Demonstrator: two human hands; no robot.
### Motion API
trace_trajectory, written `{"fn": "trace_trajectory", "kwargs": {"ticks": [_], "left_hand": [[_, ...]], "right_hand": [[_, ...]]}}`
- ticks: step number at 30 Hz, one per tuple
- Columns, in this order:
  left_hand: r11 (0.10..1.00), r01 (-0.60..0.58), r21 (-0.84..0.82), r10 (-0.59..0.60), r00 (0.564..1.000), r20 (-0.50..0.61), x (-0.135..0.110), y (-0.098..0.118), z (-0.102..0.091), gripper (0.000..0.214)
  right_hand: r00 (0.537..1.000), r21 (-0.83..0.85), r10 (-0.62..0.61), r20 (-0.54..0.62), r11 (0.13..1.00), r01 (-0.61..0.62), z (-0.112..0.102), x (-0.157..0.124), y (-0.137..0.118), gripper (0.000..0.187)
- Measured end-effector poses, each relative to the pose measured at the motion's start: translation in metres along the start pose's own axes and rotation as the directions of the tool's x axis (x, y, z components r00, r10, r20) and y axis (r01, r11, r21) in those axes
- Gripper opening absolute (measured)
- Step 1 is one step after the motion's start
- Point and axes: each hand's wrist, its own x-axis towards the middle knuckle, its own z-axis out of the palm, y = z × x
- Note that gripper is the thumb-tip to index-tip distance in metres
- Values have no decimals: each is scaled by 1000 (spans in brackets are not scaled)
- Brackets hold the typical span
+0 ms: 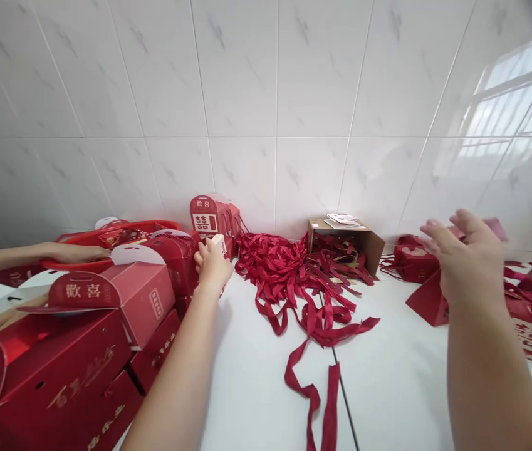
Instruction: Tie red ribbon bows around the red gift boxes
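My left hand [213,266] is closed around a small white-and-red box [219,242] beside the stacked red gift boxes. Most of that box is hidden by my fingers. On the right, my right hand [470,250] is raised over red boxes, its fingers apart and a little blurred. A smeared red piece [495,228] shows just behind those fingers; I cannot tell whether they touch it. Below the hand stands a small red box [430,302], partly covered by my wrist. Between my hands lies a heap of red ribbons [272,260], with loose strands trailing toward me.
An open cardboard box [370,247] on its side holds more ribbons, with white cards [343,220] on top. Large red boxes [68,363] are stacked at left. Another person's hand [82,252] reaches into a red basket [157,225]. A tiled wall [312,181] closes the back.
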Motion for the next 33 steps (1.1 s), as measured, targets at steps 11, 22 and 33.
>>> {"fn": "trace_trajectory", "kwargs": {"ticks": [11,22,33], "left_hand": [[920,-177,-350,209,976,58,-21,51,-22,59],[421,-50,-906,466,868,169,-122,126,-81,83],[422,56,-905,426,869,253,-104,122,-72,14]], "right_hand": [[911,214,-27,411,974,-67,65,-48,-33,59],[857,597,-190,480,786,-160,48,-74,-74,26],[849,565,-120,514,792,-230,58,-79,-75,25]]}}
